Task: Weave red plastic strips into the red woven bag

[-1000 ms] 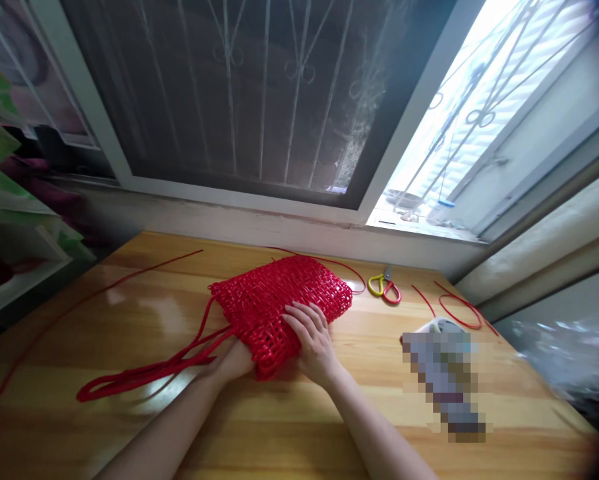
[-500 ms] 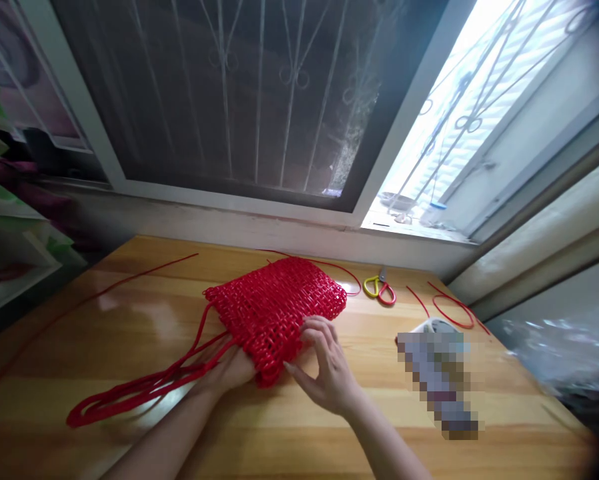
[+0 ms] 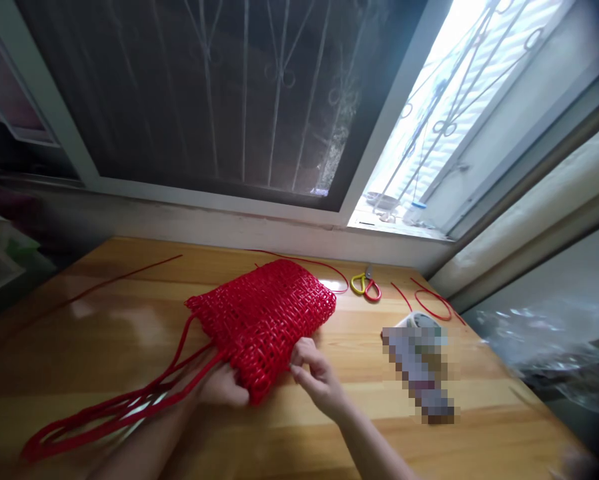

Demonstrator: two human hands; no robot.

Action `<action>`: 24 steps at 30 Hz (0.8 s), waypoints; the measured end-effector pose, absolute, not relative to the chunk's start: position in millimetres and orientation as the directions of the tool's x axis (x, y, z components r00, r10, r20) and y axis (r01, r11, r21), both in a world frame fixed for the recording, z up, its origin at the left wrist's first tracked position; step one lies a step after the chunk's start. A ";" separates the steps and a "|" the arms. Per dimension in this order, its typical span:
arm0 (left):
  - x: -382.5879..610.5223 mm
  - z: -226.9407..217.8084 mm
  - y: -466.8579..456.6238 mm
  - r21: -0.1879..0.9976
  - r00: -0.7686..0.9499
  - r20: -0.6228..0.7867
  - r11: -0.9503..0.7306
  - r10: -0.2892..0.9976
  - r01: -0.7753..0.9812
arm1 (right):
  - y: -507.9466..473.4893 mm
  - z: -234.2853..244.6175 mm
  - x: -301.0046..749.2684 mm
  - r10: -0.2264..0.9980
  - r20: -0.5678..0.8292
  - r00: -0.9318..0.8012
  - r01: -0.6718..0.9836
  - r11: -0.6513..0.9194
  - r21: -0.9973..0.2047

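A red woven bag [image 3: 274, 307] lies on its side on the wooden table, with its long red handles [image 3: 79, 427] trailing toward the lower left. My left hand [image 3: 222, 387] reaches past the handles to the bag's near end and grips it there; its thumb shows, while most of its fingers are hidden by the weave. At the bag's right edge, my right hand [image 3: 319, 380] has its fingers curled in a pinch against the woven side. What exactly lies between those fingertips is too small to make out.
Scissors [image 3: 366, 285] with yellow and red handles lie behind the bag to the right. A white roll [image 3: 422, 320] and a blurred-out object [image 3: 422, 380] lie at the right. Loose red cords [image 3: 434, 307] are on the wooden table [image 3: 289, 453]. A barred window stands behind.
My right hand has slid down along the bag's edge and its fingers have closed from a wider spread. The bag's near end has shifted toward the lower left; the view has turned slightly right.
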State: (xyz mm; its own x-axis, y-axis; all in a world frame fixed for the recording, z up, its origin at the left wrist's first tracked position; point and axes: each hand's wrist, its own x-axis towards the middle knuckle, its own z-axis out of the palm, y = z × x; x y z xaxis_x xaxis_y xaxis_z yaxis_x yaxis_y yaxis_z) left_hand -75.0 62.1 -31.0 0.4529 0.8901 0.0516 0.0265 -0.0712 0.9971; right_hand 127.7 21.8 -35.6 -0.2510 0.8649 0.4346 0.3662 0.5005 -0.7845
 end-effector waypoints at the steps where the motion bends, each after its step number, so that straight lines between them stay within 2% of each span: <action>1: -75.1 -25.9 61.1 0.990 0.596 0.093 -0.140 0.798 0.033 | 23.4 -35.2 129.7 0.872 0.425 -0.241 0.315 0.485 -0.816; 3: -73.7 -15.7 58.9 0.975 0.719 0.101 -0.210 0.687 0.065 | 25.6 -33.4 132.7 0.878 0.427 -0.217 0.245 0.472 -0.847; 5: -69.8 -6.9 56.0 0.976 0.684 0.052 -0.184 0.727 0.121 | 25.3 -30.1 133.5 0.871 0.447 -0.201 0.234 0.486 -0.842; 7: -63.8 -0.5 52.4 0.983 0.629 0.005 -0.118 0.777 0.138 | 22.3 -25.7 131.5 0.860 0.467 -0.205 0.300 0.509 -0.807; 11: -50.2 4.8 45.6 1.000 0.580 -0.018 0.005 0.815 0.025 | 14.5 -22.1 122.7 0.840 0.504 -0.200 0.487 0.531 -0.693; 14: -43.6 4.7 42.1 0.992 0.482 -0.041 0.093 0.875 -0.084 | 12.7 -26.9 117.0 0.848 0.506 -0.159 0.489 0.513 -0.705; 16: -41.7 3.8 40.7 0.980 0.408 -0.074 0.142 0.910 -0.138 | 13.8 -31.8 113.9 0.894 0.437 -0.099 0.373 0.440 -0.817; 19: -41.6 1.0 40.6 0.971 0.337 -0.077 0.147 0.938 -0.188 | 18.0 -36.9 109.1 0.991 0.127 0.039 0.018 0.127 -0.992; 22: -42.5 -3.2 41.8 0.982 0.320 -0.077 0.128 0.944 -0.141 | 22.5 -35.7 105.4 0.981 -0.195 0.017 -0.330 -0.179 -0.927; 24: -42.8 -5.9 42.1 0.989 0.326 -0.088 0.122 0.941 -0.087 | 24.0 -32.0 104.6 0.952 -0.297 -0.072 -0.479 -0.295 -0.827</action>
